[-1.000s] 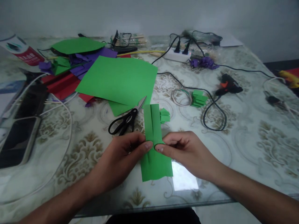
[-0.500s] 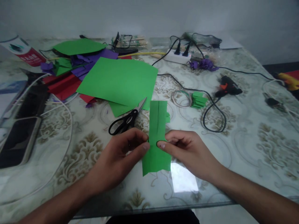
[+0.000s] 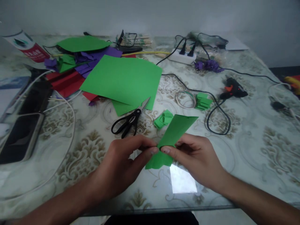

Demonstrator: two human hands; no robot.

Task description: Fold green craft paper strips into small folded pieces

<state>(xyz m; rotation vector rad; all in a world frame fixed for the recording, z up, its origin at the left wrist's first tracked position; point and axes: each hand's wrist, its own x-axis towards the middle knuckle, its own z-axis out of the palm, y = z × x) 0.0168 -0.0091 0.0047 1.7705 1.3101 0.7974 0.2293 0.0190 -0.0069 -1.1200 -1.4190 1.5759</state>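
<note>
A strip of green paper [image 3: 177, 128] is pinched at its middle between both hands, its upper half slanting up to the right. My left hand [image 3: 131, 162] grips the left edge with thumb and fingertips. On the right side, my right hand [image 3: 197, 156] is closed on the paper, thumb across the front and fingers behind it. Just beyond the strip lies a small folded green paper piece [image 3: 163, 119]. Black-handled scissors [image 3: 130, 120] rest beyond my left hand, blades pointing up and right.
Large green sheets [image 3: 124, 78] lie in the middle, with red paper [image 3: 65, 82] and purple paper [image 3: 93, 61] to their left. A glue gun [image 3: 234, 89], tape ring [image 3: 185, 99] and power strip [image 3: 182, 56] are at the right. A phone [image 3: 22, 137] lies at the left.
The green strip has tilted from upright to slanting right, and looks bent where my hands pinch it. The small folded green piece behind it is now more exposed.
</note>
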